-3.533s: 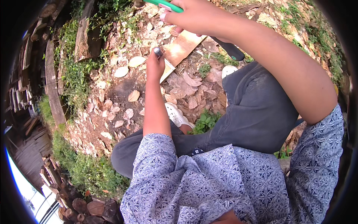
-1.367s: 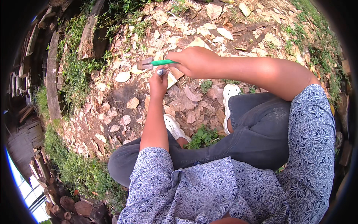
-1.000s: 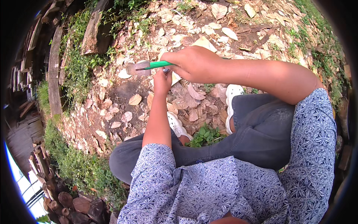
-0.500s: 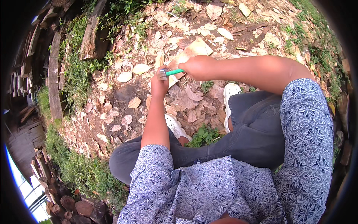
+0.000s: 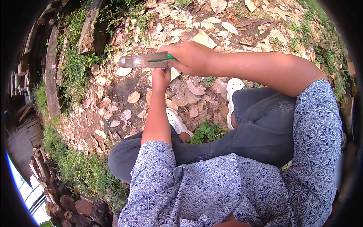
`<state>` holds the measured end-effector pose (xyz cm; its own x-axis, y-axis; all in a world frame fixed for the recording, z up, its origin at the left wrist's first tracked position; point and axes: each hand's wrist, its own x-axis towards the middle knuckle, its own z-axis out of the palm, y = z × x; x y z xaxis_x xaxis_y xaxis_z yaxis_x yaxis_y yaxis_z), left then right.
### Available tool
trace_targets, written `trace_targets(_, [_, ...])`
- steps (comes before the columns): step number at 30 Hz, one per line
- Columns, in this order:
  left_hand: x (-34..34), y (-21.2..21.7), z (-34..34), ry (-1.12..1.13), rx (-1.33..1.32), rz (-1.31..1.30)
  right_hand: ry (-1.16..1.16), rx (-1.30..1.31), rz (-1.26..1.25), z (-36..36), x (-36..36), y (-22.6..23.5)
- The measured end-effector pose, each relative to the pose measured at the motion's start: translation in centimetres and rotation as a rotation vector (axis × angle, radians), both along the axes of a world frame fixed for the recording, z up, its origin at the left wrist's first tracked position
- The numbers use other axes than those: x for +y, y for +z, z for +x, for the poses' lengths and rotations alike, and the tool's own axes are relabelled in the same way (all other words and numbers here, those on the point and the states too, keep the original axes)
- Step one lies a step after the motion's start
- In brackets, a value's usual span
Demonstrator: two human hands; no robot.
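My right hand (image 5: 189, 56) grips the green handle of a chopping knife (image 5: 145, 60). Its broad, worn metal blade points left and lies level above the leaf-strewn ground. My left hand (image 5: 161, 77) is raised just under the blade with its fingers curled closed, touching or nearly touching the metal. The small dark piece it pinches is hidden behind the blade. I am squatting, and my knees in dark trousers (image 5: 261, 125) are below both arms.
Dry leaves (image 5: 132, 96) cover bare earth. My white shoes (image 5: 176, 121) (image 5: 232, 87) flank a small green plant (image 5: 206, 132). A flat tan slab (image 5: 204, 38) lies beyond the hands. Weathered planks (image 5: 51, 75) and grass edge the left, with cut logs (image 5: 60, 200) at lower left.
My right hand swung the knife down from high above, drew it in toward my left hand, then pushed the blade out leftward again. My left hand stayed raised in place.
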<state>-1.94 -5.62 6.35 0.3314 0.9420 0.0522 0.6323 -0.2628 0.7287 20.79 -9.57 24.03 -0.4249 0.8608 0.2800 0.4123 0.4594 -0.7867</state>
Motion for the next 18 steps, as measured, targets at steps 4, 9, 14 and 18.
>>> trace_targets(4, [0.4,-0.8,1.5,-0.008,-0.151,-0.023,-0.028,-0.632,-0.275,3.5,0.8,-4.4])
trace_targets(9, [-0.1,1.1,3.6,0.172,-0.125,0.002,-0.055,-0.375,-0.258,3.4,1.3,-1.7])
trace_targets(14, [0.4,5.9,4.9,0.337,0.477,-0.002,0.016,-0.331,-0.121,4.2,2.6,-5.0])
trace_targets(18, [0.6,4.4,4.1,0.237,0.555,-0.123,0.011,-0.373,-0.201,3.6,2.4,-4.3])
